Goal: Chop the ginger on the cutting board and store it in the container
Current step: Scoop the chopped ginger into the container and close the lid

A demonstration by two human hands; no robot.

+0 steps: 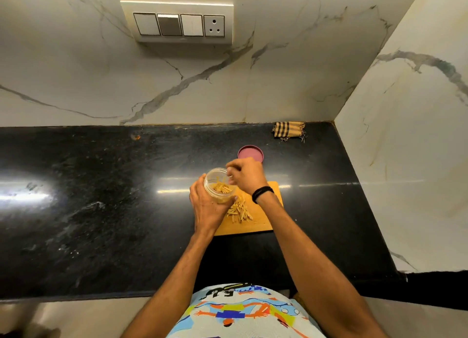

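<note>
Left hand (205, 208) grips container (218, 184); right hand (247, 176) curled over it, fingertips blurred, hold unclear.

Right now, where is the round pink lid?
Head view, centre-right: the round pink lid lies on the black counter, just behind the wooden cutting board and the right hand.

a black, glossy stone surface (101, 211) carries a wooden cutting board (253, 226) near its front edge. just behind the board a pink lid (249, 153) lies flat. farther back and to the right, against the wall, sits a folded checked cloth (288, 130).
</note>
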